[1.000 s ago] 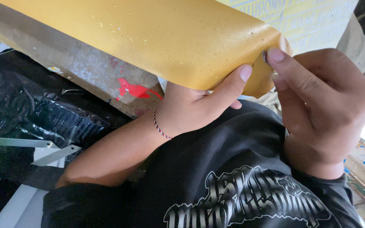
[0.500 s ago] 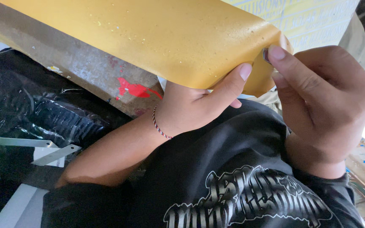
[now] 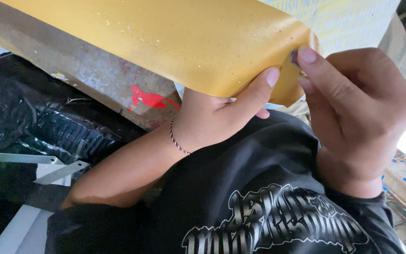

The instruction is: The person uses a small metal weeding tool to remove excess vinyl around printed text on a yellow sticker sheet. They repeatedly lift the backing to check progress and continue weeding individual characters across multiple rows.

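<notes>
One yellow sheet [image 3: 175, 42]; two blade strips [image 3: 22, 158]; two hands [image 3: 212, 117].

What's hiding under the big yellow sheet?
Under the yellow sheet the left hand props it up, thumb on top. A worn wooden board pokes out below. The rest is covered.

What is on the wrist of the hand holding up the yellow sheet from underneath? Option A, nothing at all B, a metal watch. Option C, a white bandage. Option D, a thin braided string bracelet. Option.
D: a thin braided bracelet circles the wrist of the left hand, whose thumb presses the yellow sheet.
</notes>
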